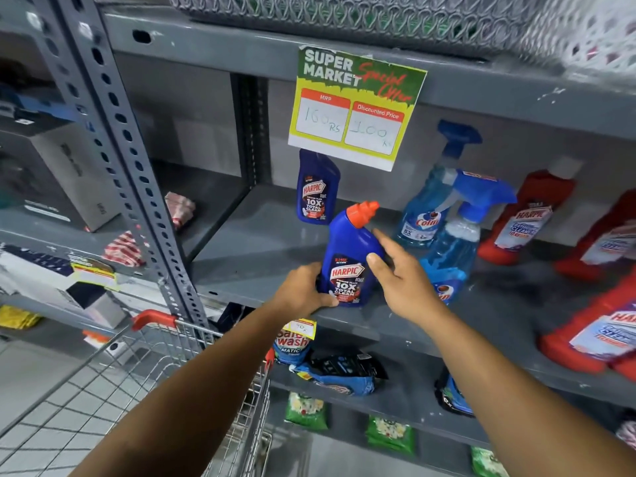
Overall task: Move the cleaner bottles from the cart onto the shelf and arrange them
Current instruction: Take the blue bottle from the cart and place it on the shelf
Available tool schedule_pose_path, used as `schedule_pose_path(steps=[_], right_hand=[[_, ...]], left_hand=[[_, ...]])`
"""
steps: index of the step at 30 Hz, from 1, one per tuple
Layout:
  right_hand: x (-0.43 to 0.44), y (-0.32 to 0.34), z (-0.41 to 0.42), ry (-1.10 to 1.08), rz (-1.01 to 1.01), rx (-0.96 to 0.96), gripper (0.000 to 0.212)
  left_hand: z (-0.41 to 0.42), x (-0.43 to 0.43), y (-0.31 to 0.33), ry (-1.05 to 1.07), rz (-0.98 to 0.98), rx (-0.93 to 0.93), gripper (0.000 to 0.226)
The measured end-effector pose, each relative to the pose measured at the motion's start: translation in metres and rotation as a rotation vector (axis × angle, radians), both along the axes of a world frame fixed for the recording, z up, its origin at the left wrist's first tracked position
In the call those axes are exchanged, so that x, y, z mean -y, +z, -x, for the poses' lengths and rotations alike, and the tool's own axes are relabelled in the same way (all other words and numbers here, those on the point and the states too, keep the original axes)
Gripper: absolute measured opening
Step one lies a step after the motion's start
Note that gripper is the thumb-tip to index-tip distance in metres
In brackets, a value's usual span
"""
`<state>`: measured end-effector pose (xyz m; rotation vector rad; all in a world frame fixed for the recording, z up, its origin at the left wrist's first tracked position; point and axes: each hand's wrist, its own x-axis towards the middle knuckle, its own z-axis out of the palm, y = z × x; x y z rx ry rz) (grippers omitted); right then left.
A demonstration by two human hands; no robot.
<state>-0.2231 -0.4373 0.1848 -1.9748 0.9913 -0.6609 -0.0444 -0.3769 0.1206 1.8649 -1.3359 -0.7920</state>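
Left hand (304,289) gripping blue Harpic bottle (351,256) base, right hand (401,270) touching its side

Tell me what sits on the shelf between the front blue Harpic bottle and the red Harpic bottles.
In the head view, two blue Colin spray bottles stand between the front blue Harpic bottle and the red Harpic bottles.

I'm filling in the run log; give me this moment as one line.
stage: placing | blue bottle: upright at shelf front | left hand: gripping base | right hand: open, fingertips on its side
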Motion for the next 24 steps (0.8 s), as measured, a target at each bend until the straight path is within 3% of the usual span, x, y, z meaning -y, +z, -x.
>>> schedule_pose_path(steps=[9,24], right_hand=[[-0.023,0.001,-0.053,0.059,0.015,0.086,0.042],[-0.027,-0.011,-0.087,0.023,0.078,0.095,0.047]], left_hand=[[-0.054,-0.023,0.007,0.006,-0.038,0.133,0.045],[-0.089,-0.030,-0.002,-0.010,-0.043,0.050,0.045]])
